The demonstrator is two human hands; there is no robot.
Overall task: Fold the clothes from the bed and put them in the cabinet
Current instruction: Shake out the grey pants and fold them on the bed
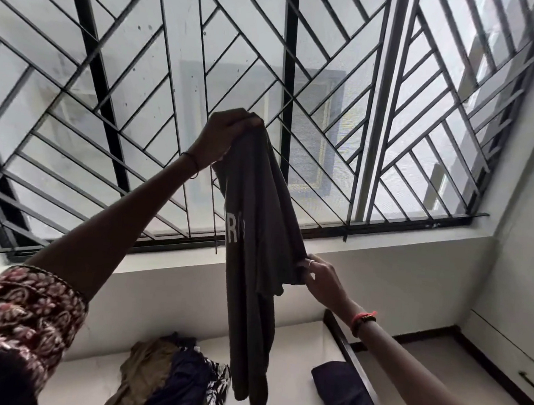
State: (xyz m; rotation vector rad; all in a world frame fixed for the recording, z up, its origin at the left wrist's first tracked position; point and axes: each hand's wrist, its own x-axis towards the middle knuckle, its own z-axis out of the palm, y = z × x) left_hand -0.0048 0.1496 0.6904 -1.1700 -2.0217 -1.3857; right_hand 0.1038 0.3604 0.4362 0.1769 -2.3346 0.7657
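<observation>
Head view is showing the left hand gripping the grey shirt by its top, high over the bed. The shirt is hanging lengthwise downward, the right hand pinching its side edge lower down.

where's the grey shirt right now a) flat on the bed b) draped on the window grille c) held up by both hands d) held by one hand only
c: the left hand grips the top of the grey shirt and the right hand pinches its side edge, so it hangs in the air.
</observation>
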